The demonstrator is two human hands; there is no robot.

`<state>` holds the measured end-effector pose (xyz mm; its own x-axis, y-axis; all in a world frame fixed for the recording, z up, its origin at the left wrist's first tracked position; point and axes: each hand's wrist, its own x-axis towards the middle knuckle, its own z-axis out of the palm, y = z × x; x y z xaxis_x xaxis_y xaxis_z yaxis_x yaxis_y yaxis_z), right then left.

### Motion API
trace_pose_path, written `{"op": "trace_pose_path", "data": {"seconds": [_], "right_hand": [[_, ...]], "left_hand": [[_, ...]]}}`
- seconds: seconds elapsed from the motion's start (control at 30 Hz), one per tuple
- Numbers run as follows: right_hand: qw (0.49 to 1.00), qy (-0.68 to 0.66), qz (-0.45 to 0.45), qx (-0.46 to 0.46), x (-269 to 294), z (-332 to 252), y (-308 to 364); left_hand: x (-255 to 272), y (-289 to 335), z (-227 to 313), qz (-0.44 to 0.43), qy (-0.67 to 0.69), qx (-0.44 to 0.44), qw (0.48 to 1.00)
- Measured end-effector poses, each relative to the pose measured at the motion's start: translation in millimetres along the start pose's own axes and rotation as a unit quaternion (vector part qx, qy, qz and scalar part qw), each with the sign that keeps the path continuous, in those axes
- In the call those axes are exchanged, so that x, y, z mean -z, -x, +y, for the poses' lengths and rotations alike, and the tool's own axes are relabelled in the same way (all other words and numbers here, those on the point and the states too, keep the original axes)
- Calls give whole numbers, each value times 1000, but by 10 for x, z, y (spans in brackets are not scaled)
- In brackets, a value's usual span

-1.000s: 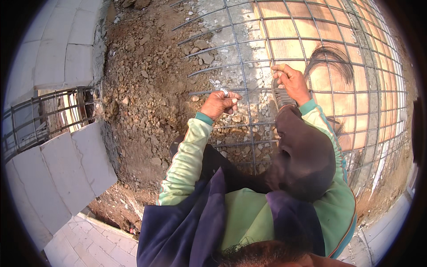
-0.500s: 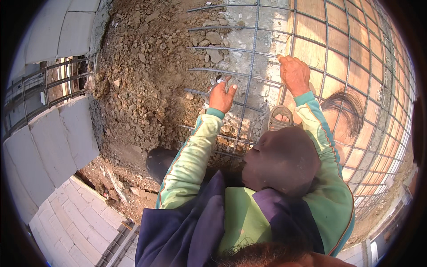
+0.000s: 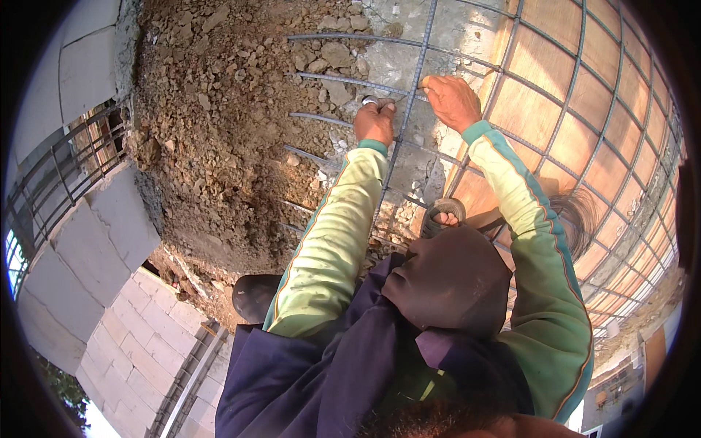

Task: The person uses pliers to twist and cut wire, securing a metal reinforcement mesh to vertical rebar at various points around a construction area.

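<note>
My left hand (image 3: 374, 123) is closed, with a small pale, shiny thing (image 3: 369, 101) poking out at its fingers; its kind I cannot make out. It sits just left of a crossing in the steel rebar mesh (image 3: 413, 66). My right hand (image 3: 453, 102) is on the other side of that crossing, thumb and forefinger pinched close to the bars. Whatever is between those fingertips is too small to tell. Both palms face down and hide part of the bars beneath.
Plywood sheets (image 3: 533, 73) lie under the mesh on the right, with a bundle of thin dark strands (image 3: 575, 219) on them. Loose soil and stones (image 3: 219, 146) spread left, where bar ends stick out. Pale block walls (image 3: 109, 226) stand farther left. My sandalled foot (image 3: 444, 217) rests by the plywood edge.
My right hand has shifted left from the plywood edge to the bar crossing beside my left hand. The two hands are closer together, and the whole view has shifted.
</note>
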<state>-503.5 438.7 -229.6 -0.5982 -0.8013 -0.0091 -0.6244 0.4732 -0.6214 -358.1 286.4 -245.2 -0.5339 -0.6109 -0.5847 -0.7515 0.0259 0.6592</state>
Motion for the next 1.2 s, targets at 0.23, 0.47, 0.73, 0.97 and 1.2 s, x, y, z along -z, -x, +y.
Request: {"op": "trace_pose_path", "data": {"seconds": [0.23,0.47,0.73,0.97,1.2], "right_hand": [[995,-34,86,-43,-137,103,140],[995,7,93,-26,-198,108,139],[996,12,89,-20,-220,80,96],[992,30,119,7,-143,92,78],[988,100,-81,-88,334,-299,187]], "left_hand": [[-287,303,689,32,140,59,988],[-175,263,419,3,439,205,875],[-350,91,370,40,455,184,870],[-280,-97,291,-150,322,220,908],[-167,-175,233,-224,330,264,878]]}}
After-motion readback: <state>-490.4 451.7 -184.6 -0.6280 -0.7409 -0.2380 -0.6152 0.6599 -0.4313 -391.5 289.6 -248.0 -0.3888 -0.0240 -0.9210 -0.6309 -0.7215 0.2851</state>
